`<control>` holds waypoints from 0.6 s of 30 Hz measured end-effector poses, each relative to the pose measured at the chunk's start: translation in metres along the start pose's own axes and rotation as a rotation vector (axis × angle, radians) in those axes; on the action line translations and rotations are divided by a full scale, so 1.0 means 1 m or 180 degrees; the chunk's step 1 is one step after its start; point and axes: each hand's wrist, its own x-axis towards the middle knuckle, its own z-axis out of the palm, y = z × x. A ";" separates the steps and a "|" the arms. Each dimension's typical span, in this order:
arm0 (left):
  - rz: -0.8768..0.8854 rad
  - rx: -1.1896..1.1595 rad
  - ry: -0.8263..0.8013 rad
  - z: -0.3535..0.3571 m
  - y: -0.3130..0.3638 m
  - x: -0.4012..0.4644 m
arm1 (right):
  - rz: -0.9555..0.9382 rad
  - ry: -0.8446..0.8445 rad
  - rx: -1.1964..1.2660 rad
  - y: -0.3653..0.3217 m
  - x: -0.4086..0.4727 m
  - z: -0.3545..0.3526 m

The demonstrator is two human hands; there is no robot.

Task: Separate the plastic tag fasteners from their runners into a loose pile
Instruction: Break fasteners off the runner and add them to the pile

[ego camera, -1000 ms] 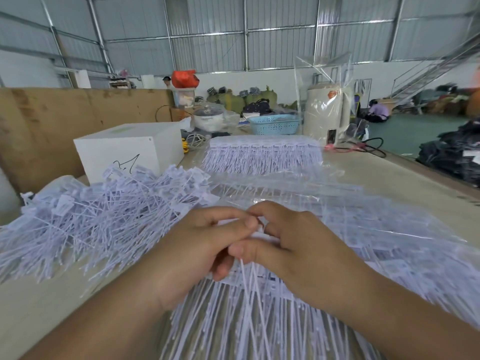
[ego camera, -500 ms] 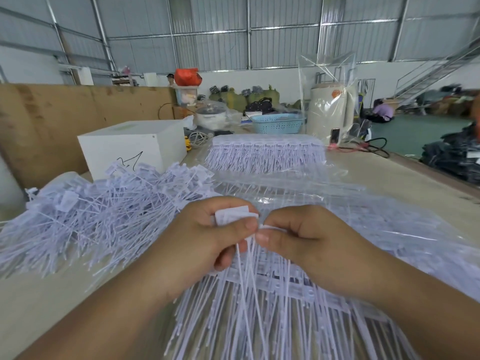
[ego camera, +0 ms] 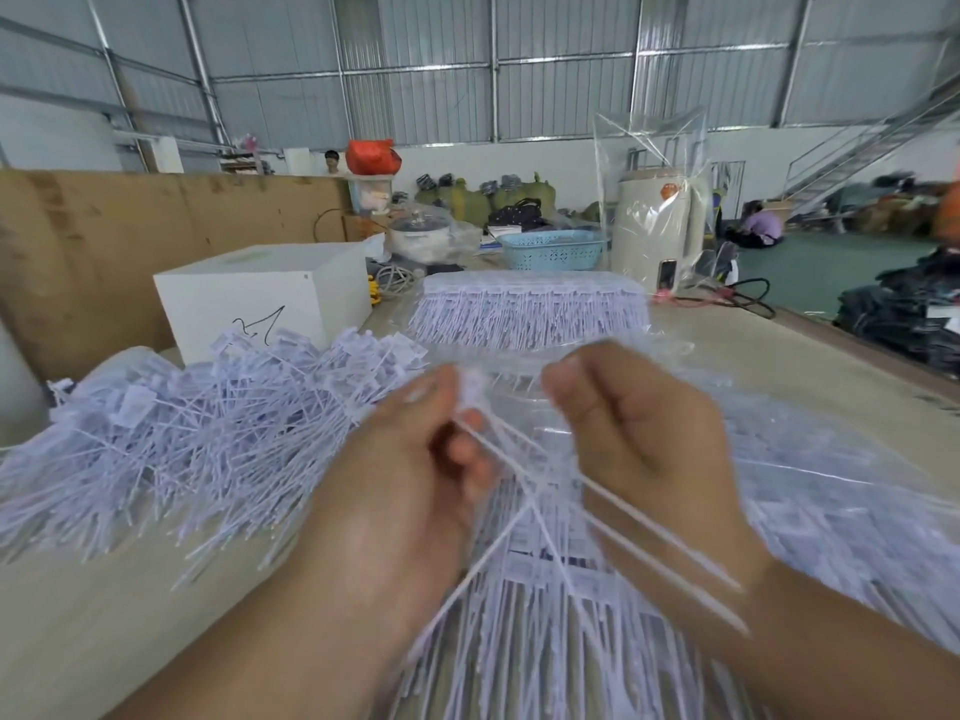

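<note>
A loose pile of white tag fasteners (ego camera: 171, 433) spreads over the table at the left. Sheets of fasteners still joined to their runners (ego camera: 545, 615) lie under my hands, partly inside clear plastic. My left hand (ego camera: 410, 475) pinches a small bunch of fasteners (ego camera: 470, 389) by their heads, and their thin tails fan down and to the right. My right hand (ego camera: 634, 433) is curled close beside it; several blurred tails cross its wrist, and what it grips is blurred. A neat stack of runner sheets (ego camera: 530, 314) sits farther back.
A white box (ego camera: 260, 298) stands behind the pile. A blue basket (ego camera: 553, 249), a pot (ego camera: 418, 236) and a cream cylinder in plastic wrap (ego camera: 660, 231) crowd the table's far end. Brown board (ego camera: 104, 241) walls the left side. A person sits on the floor (ego camera: 758, 228) at the right.
My hands have risen and pulled apart. A few fasteners have come away from the sheet and hang from my left fingers. The view has tilted up slightly.
</note>
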 end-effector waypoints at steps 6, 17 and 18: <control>0.0405 0.1427 -0.0300 -0.017 0.017 0.008 | 0.0133 -0.0722 0.0057 0.008 0.007 -0.021; -0.0338 0.2100 -0.0956 -0.010 0.005 -0.004 | 0.0272 -0.1840 -0.0544 0.021 0.001 -0.018; -0.0384 0.2105 -0.0924 -0.010 0.004 -0.003 | 0.0258 -0.1858 -0.0611 0.021 0.001 -0.018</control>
